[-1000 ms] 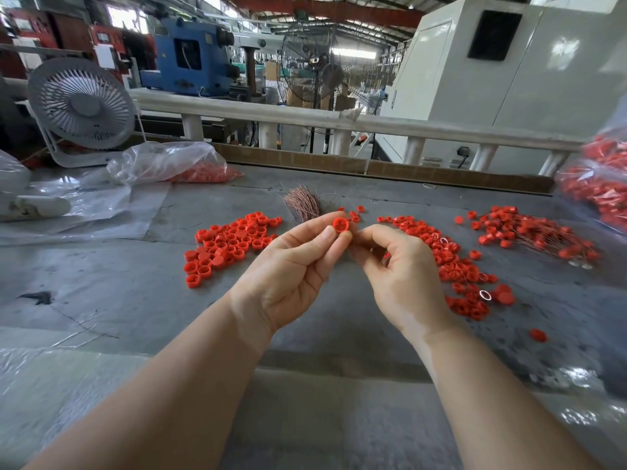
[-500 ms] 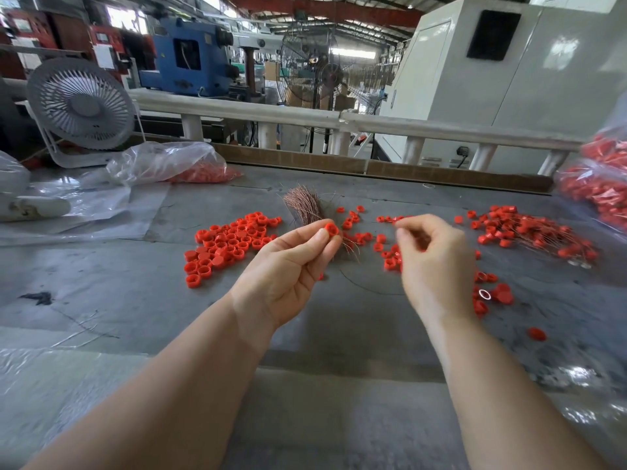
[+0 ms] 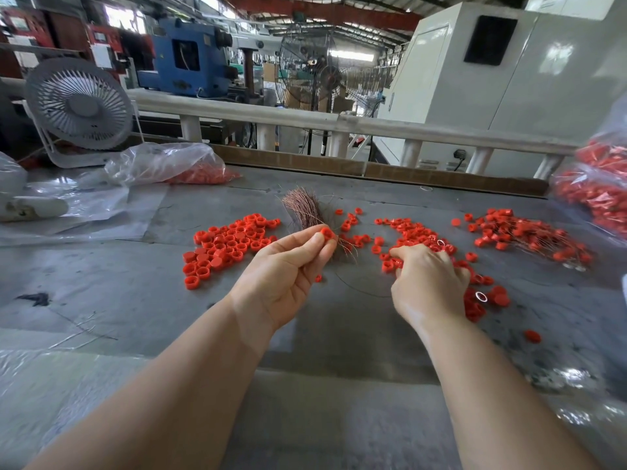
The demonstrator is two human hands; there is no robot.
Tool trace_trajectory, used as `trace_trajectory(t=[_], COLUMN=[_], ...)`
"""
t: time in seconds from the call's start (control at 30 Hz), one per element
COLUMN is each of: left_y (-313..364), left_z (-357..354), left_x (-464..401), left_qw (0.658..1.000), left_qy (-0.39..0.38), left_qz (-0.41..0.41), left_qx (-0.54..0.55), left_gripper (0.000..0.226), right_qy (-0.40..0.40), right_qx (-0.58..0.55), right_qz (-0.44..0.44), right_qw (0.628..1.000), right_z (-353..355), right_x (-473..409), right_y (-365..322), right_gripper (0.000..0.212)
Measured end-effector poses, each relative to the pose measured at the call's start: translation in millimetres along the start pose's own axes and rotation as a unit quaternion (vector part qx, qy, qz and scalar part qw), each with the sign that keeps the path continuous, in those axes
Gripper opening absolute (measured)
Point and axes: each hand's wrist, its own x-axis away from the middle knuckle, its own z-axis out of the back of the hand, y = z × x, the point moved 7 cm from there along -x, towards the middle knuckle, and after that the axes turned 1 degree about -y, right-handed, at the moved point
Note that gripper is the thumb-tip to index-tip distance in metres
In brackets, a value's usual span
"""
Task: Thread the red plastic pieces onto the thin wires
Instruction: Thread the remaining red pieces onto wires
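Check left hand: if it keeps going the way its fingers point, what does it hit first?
Likely the wire bundle, just beyond the left hand and its pinched red piece. Depth is unclear.

1. We cannot see the right hand (image 3: pixel 429 283) fingertips; they are buried in the red pieces (image 3: pixel 412 237).
2. The bag of red parts (image 3: pixel 597 191) is cut off by the right edge.
3. The thin wire (image 3: pixel 359 290) below the hands is too fine for us to trace to either hand.
4. The wire bundle (image 3: pixel 305 210) disappears behind the left hand (image 3: pixel 288 276).
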Motion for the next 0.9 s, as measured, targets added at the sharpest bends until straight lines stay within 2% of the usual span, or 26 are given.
trace_trajectory(t=[0.13, 0.23, 0.33, 0.4, 0.5, 0.6, 0.8, 0.9], left_y=[2, 3, 3, 2, 0, -1, -5, -6], left_z=[-2, -5, -7, -8, -9, -9, -10, -10], left_x=[1, 2, 2, 2, 3, 2, 1, 1], left_qw=[1.0, 0.999, 0.999, 0.999, 0.999, 0.998, 0.996, 0.995], left_qy=[-0.008, -0.025, -0.037, -0.042, -0.052, -0.058, -0.075, -0.085], left_qz=[-0.004, -0.002, 0.005, 0.011, 0.016, 0.024, 0.032, 0.038], left_qx=[0.014, 0.024, 0.022, 0.018, -0.004, -0.01, -0.022, -0.028], left_gripper=[0.015, 0.016, 0.021, 0.027, 0.023, 0.023, 0.018, 0.018], right_qy=[0.012, 0.034, -0.03, -0.069, -0.103, -0.13, -0.053, -0.042], right_qx=[0.006, -0.085, -0.139, -0.112, -0.053, -0.029, -0.076, -0.087], right_qz=[0.038, 0.147, 0.259, 0.299, 0.329, 0.341, 0.266, 0.224], right_qw=[0.999, 0.985, 0.955, 0.945, 0.937, 0.931, 0.96, 0.97], right_z=[1, 7, -1, -9, -18, -23, -6, -5], right_x=[2, 6, 17, 23, 27, 31, 19, 17], right_y=[-5, -27, -53, -63, -64, -66, -53, -48], right_gripper=[0.036, 0.029, 0.03, 0.033, 0.039, 0.04, 0.02, 0.019])
